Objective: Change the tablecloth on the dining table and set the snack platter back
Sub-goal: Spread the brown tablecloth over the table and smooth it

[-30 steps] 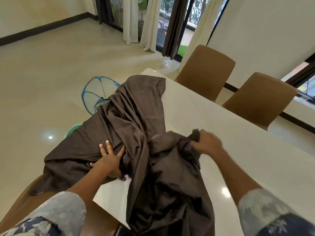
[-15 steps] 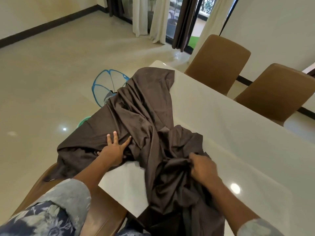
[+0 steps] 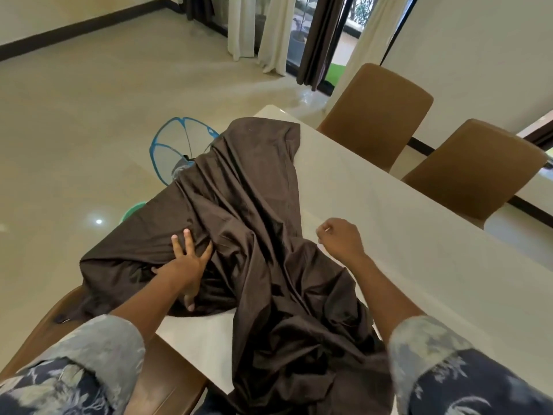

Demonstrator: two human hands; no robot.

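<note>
Bunched tablecloth [image 3: 239, 205] on the table's [image 3: 404, 235] left end, two chairs [image 3: 374, 115] behind.

One view only, worn on the person's head, looking forward and steeply down over the near end of the counter [image 3: 404, 235]. It sits close in, both forearms reaching up from the bottom edge, the wide lens bending the counter's far edge. Far off it takes in the floor [image 3: 74, 130], two chairs [image 3: 377, 115] on the right and the curtained doorway [image 3: 317, 40].
</note>
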